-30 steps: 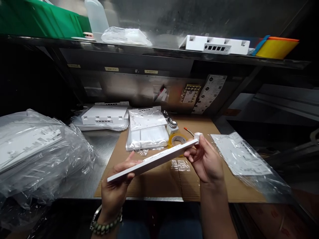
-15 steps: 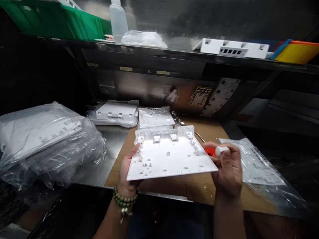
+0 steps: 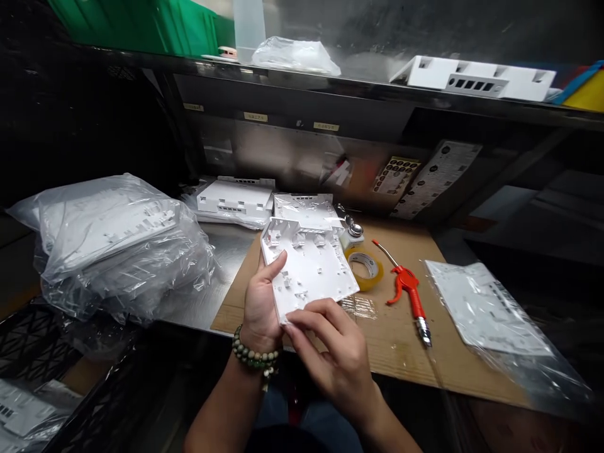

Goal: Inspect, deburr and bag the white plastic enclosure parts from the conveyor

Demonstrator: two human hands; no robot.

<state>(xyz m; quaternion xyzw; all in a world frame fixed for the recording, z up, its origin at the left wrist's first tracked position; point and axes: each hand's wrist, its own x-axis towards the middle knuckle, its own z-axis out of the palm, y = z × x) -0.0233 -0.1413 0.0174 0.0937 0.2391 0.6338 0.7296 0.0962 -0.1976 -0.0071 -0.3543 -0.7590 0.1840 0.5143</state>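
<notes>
A white moulded plastic housing shell (image 3: pixel 314 270), with clips and posts on its inner face, is held up at a tilt over the bench. My left hand (image 3: pixel 264 302) grips its left edge, thumb on the inner face and fingers underneath. At the near left corner, my right hand (image 3: pixel 333 346) has thumb and fingertips pinched together on the rim. Whether a small piece is also between those fingertips is hidden. To the right of the shell lie a roll of yellow tape (image 3: pixel 365 267) and a red air blow gun (image 3: pixel 408 289) with a metal nozzle.
Bagged white shells (image 3: pixel 113 233) are piled on the left, and another bagged shell (image 3: pixel 486 305) lies at right on the cardboard (image 3: pixel 453 365). More shells (image 3: pixel 236 198) stand behind. Overhead, a shelf carries a green bin (image 3: pixel 146 28) and a white housing (image 3: pixel 476 78).
My right hand has left the red blow gun and white block on the right and come to the shell's near corner. The shell has turned and tilted; the view has shifted.
</notes>
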